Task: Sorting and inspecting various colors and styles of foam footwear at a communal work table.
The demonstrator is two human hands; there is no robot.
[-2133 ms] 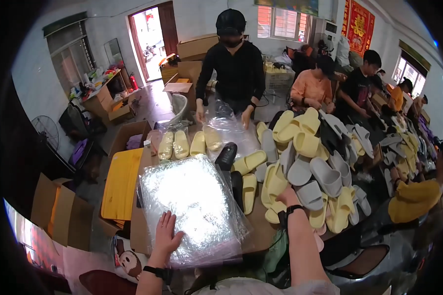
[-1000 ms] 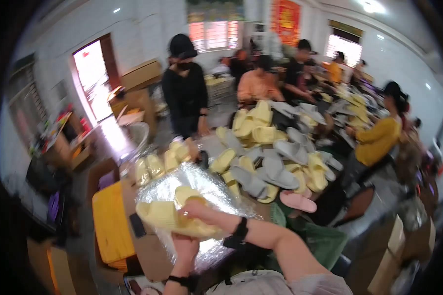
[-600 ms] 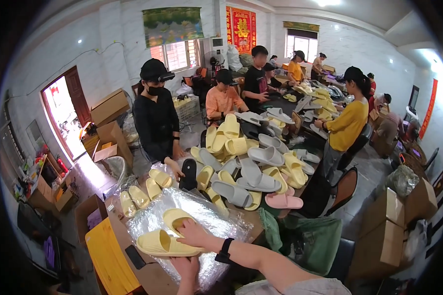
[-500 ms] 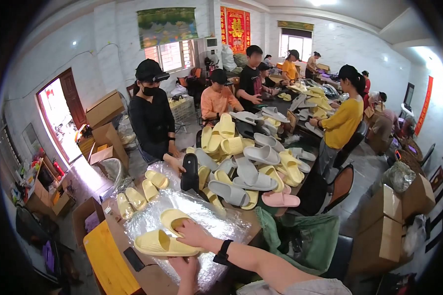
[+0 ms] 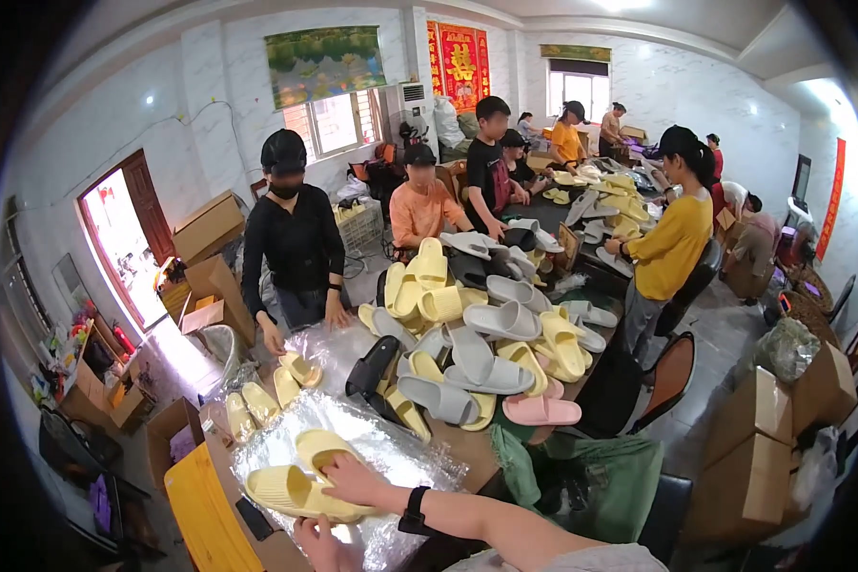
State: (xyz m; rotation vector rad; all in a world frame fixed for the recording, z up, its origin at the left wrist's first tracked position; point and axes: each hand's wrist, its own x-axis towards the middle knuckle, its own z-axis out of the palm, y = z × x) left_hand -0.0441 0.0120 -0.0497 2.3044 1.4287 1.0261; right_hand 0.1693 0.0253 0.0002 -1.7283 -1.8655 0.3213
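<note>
pair of yellow slippers [image 5: 281, 488] at 7 o'clock from the middle of my view, side by side, over a stack of clear shiny plastic bags [image 5: 424, 464]; from my end i can't tell if they rest on it. right hand [image 5: 355, 480] comes in from 5 o'clock, dark band [image 5: 413, 510] on the wrist, and i have it holding the pair, fingers narrow at the inner edges, tips inside the right slipper. left hand [image 5: 324, 545] is lower, also toward 7, at the heel end of the left slipper; its fingers are partly hidden, so i can't tell how tight that grip is. dark phone [image 5: 255, 520] and a yellow-orange pile [image 5: 205, 510] sit further out, 7 to 8. big mixed heap of grey and yellow slippers [image 5: 491, 343] spreads from the hub toward 5, with a pink slipper [image 5: 543, 411] on its near edge between 4 and 5, and a black slipper [image 5: 372, 367] close in at 7. more yellow slippers [image 5: 260, 402] line up at 8; i see a co-worker in black [image 5: 291, 243] at 10 with one hand at that row. green sack [image 5: 615, 477] at 5, cardboard boxes [image 5: 748, 477] at 4.
</note>
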